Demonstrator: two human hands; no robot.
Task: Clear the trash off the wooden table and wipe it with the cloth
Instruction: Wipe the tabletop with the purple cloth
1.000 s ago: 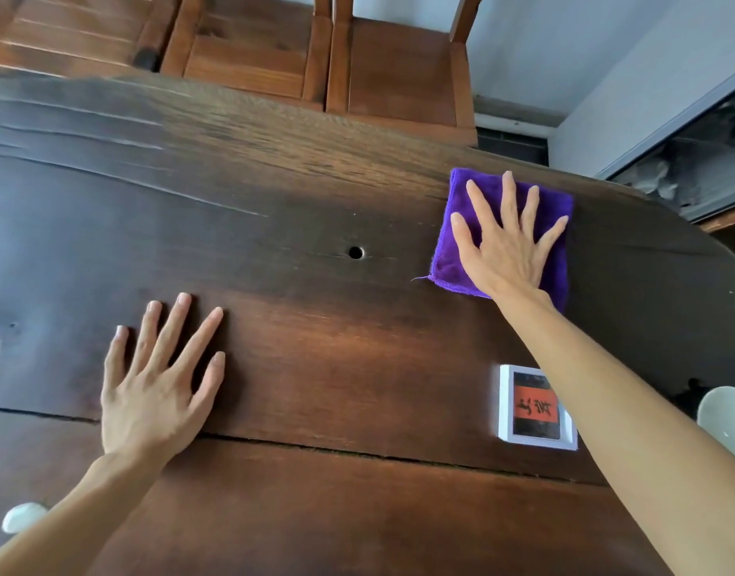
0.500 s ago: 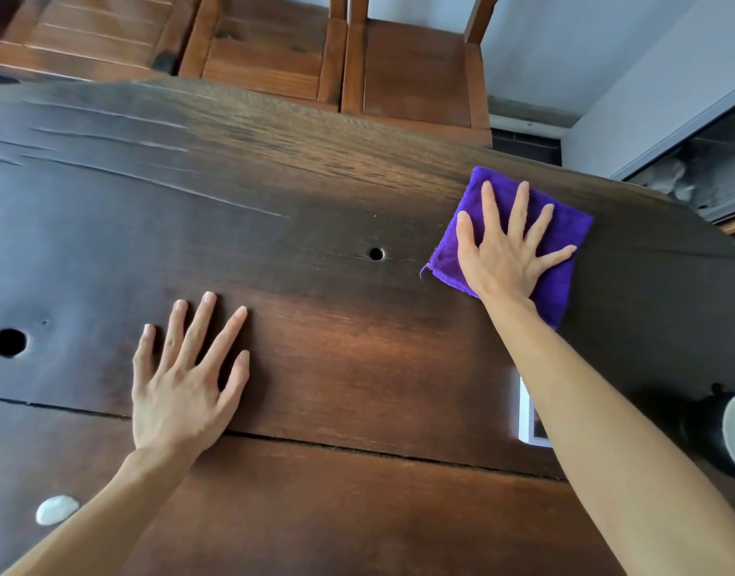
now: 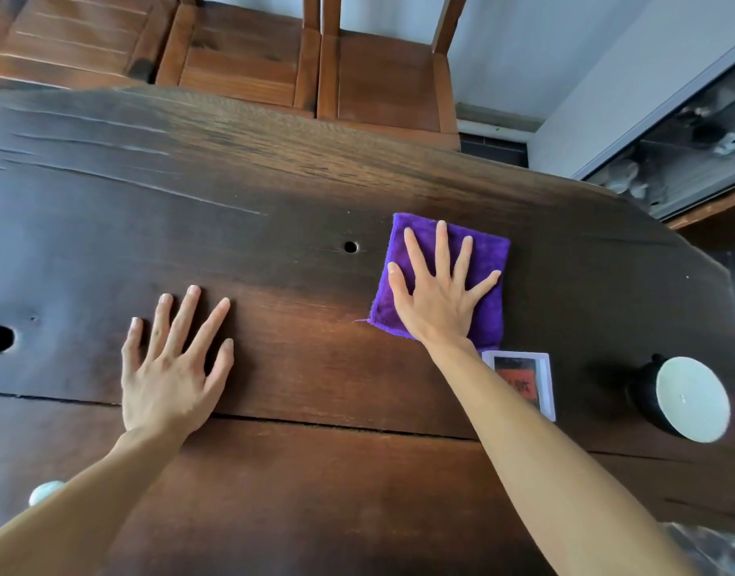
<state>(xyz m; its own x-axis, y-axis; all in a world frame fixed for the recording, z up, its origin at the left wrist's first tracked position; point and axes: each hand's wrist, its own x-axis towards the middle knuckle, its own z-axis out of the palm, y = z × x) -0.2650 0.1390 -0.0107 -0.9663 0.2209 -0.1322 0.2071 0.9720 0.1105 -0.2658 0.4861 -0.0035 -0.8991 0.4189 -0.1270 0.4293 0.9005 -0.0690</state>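
The dark wooden table (image 3: pixel 274 193) fills the view. A folded purple cloth (image 3: pixel 488 251) lies on it right of centre. My right hand (image 3: pixel 436 301) rests flat on the cloth with fingers spread, pressing it against the wood. My left hand (image 3: pixel 170 376) lies flat on the bare table to the left, fingers apart, holding nothing. I see no loose trash on the visible surface.
A white-framed card with a red and black face (image 3: pixel 519 370) lies just behind my right forearm, close to the cloth. A black pot with a white lid (image 3: pixel 690 399) stands at the right. A small white object (image 3: pixel 45 490) sits near left. Wooden chairs (image 3: pixel 382 81) line the far edge.
My right hand has slid the purple cloth from near the far edge toward me and slightly left. My left hand has stayed flat in about the same place.
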